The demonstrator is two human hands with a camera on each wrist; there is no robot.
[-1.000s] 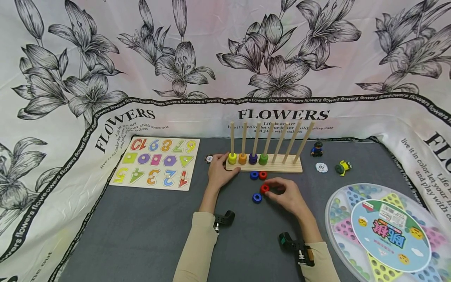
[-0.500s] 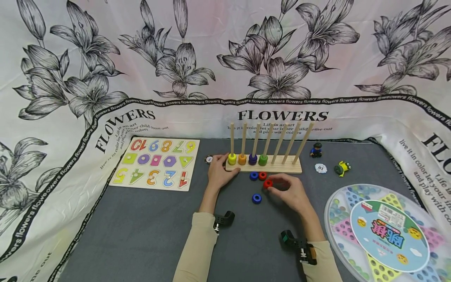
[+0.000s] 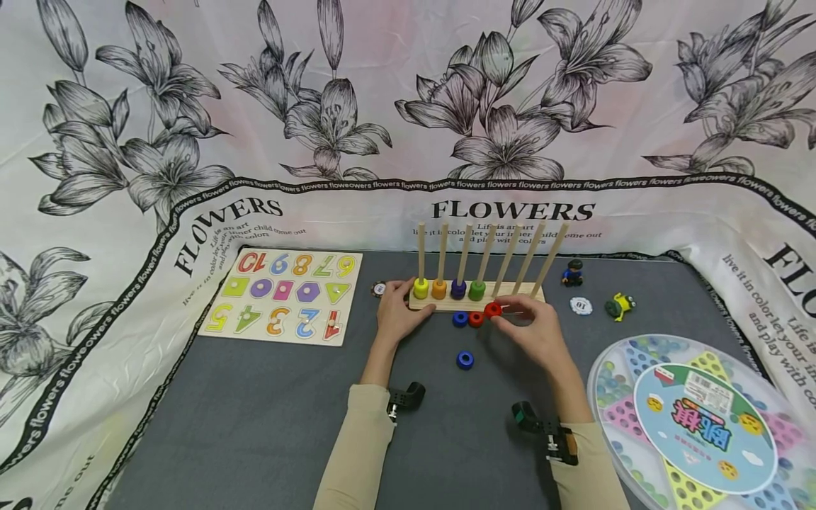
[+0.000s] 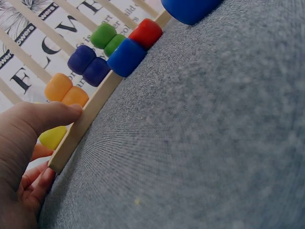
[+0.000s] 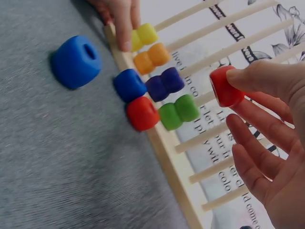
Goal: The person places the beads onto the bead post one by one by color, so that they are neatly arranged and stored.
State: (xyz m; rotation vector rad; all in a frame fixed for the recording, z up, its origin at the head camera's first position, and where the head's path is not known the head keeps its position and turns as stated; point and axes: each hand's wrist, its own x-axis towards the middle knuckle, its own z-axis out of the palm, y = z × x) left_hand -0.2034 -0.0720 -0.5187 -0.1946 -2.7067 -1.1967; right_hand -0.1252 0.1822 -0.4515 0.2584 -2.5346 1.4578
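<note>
My left hand (image 3: 397, 315) grips the left end of a wooden peg stand (image 3: 448, 304), thumb along its front edge. Yellow (image 3: 421, 288), orange (image 3: 438, 288), dark blue (image 3: 457, 288) and green beads (image 3: 477, 290) sit in pairs on its left four pegs; the other three pegs carry none. Between thumb and index finger, my right hand (image 3: 534, 329) pinches a red bead (image 5: 225, 87), raised by the stand's front edge. A blue bead (image 3: 460, 319) and another red bead (image 3: 475, 319) lie side by side before the stand. Nearer me lies a second blue bead (image 3: 465, 360).
Left of the stand is a number-and-shape board (image 3: 280, 296), with a small round token (image 3: 379, 288) between. To the right are a toy figure (image 3: 573, 273), a white token (image 3: 581, 306), a toy frog (image 3: 620, 307) and a round Chinese checkers set (image 3: 704, 425).
The right hand has lifted the red bead from beside the near blue bead and carried it forward and right to the stand. My left hand stays on the stand's end.
</note>
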